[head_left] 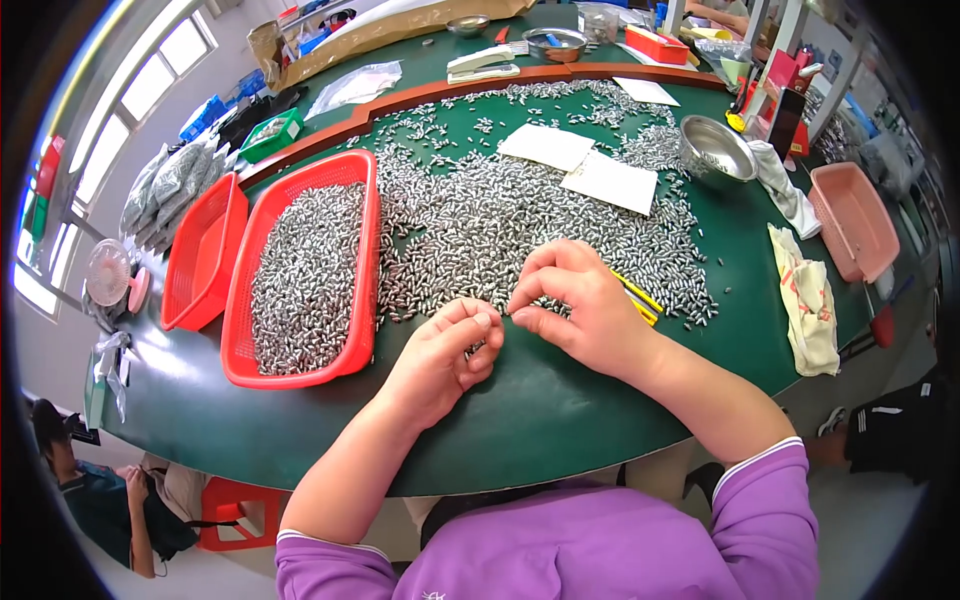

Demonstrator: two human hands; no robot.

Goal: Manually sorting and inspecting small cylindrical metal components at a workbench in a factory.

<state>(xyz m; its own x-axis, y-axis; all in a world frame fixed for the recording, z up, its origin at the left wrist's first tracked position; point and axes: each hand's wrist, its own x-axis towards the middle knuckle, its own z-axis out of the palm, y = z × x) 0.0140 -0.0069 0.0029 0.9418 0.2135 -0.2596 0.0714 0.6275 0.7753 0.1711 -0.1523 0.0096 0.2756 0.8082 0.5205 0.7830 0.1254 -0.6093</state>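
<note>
A wide spread of small shiny silver metal pieces [450, 220], oblong in shape, covers the middle of the green table [480, 430]. At its near edge my left hand [448, 352] is closed, thumb and fingertips pinched. Facing it, my right hand [580, 305] also pinches thumb against forefinger. The fingertips of both hands almost meet; whatever sits between them is too small to make out. Beside my right hand lies a slim yellow tool [640, 298], partly covered by the hand. To the left, a red plastic basket [368, 270] is filled with the same metal pieces.
Another red basket [190, 255] stands farther left. Two white paper sheets [545, 146] lie on the pieces. A steel bowl [718, 148], cloth gloves [803, 300] and a pink basket [855, 220] are at right. A brown raised edge [470, 88] runs along the back. Someone sits lower left.
</note>
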